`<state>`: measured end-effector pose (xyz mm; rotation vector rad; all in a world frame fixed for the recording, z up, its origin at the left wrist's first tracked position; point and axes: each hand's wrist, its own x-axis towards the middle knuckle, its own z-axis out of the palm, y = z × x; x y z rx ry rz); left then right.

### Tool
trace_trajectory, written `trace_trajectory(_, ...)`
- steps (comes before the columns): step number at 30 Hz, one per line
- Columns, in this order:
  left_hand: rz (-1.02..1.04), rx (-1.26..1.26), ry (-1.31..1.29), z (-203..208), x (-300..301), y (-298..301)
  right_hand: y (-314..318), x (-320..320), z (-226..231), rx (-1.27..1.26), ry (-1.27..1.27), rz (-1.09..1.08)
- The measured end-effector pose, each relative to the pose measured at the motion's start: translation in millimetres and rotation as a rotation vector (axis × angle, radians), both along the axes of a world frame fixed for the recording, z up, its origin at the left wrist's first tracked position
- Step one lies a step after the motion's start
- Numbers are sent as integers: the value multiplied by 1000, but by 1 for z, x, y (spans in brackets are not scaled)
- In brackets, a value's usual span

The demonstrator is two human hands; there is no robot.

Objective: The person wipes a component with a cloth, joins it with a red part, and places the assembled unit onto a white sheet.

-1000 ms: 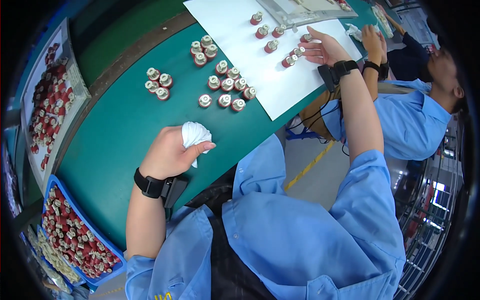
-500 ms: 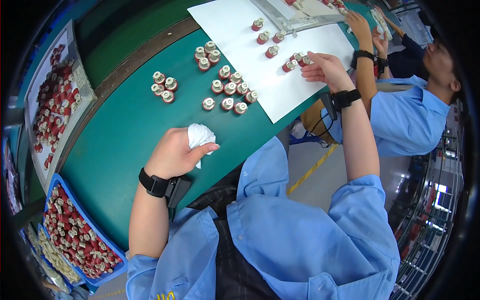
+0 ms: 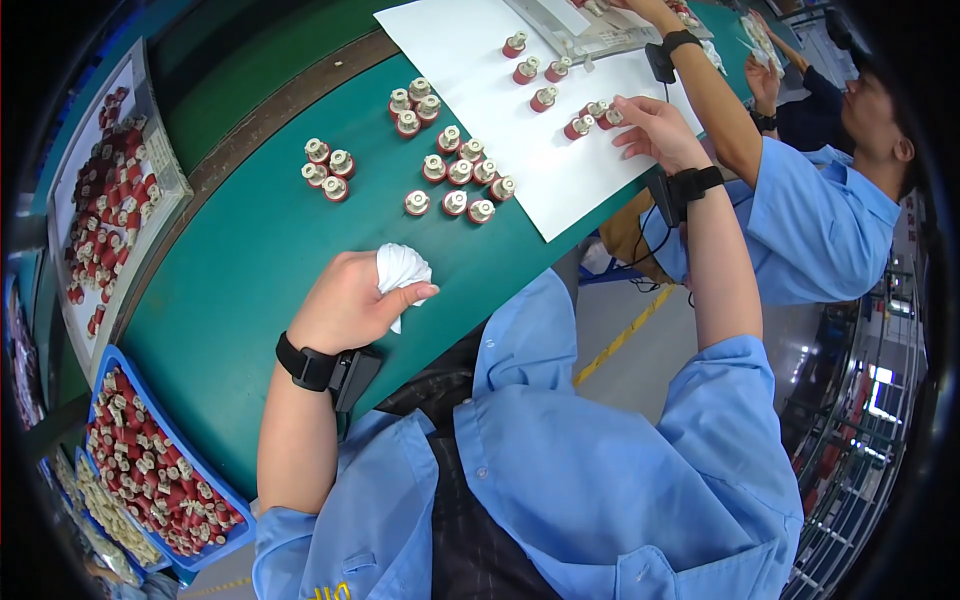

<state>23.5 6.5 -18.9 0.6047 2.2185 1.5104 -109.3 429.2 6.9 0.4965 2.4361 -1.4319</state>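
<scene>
My left hand is closed around a crumpled white cloth above the green mat. My right hand hovers over the white sheet, its fingers apart. Its fingertips are right beside a small red part with a silvery metal top; whether they touch it I cannot tell. Two similar parts stand close by, and several more are upright farther up the sheet. On the mat, more such parts stand in a group of several and in smaller clusters.
A blue bin full of red parts is at the lower left, with a white tray of loose ones above it. A grey tray lies on the sheet's far end. A co-worker's arm reaches in at the right.
My right hand's fingers have bent slightly and come closer around the red part. My left hand stays put with the cloth. The co-worker's arm has reached farther across the table.
</scene>
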Motion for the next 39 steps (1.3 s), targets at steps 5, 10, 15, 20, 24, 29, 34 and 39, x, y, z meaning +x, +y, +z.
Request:
trace_trajectory(5,-14,-30,-19,0,-2,-2,-2,-2,1,-3,-16,35)
trace_trajectory(10,5,-24,-3,4,0,0,-2,2,3,-2,37,77)
trace_trajectory(15,-1,-24,-24,5,0,-3,-14,13,2,317,296,237)
trace_trajectory(20,-12,-35,-23,6,0,0,-58,30,18,887,598,599)
trace_trajectory(24,-26,-22,23,0,-2,1,-56,22,14,907,440,640)
trace_trajectory(29,-85,-5,41,-1,-2,-3,-40,23,19,695,496,629)
trace_trajectory(34,3,120,-9,-4,2,-15,-109,85,58,348,593,622)
trace_trajectory(39,435,344,138,1,-4,-29,-198,149,46,185,554,865)
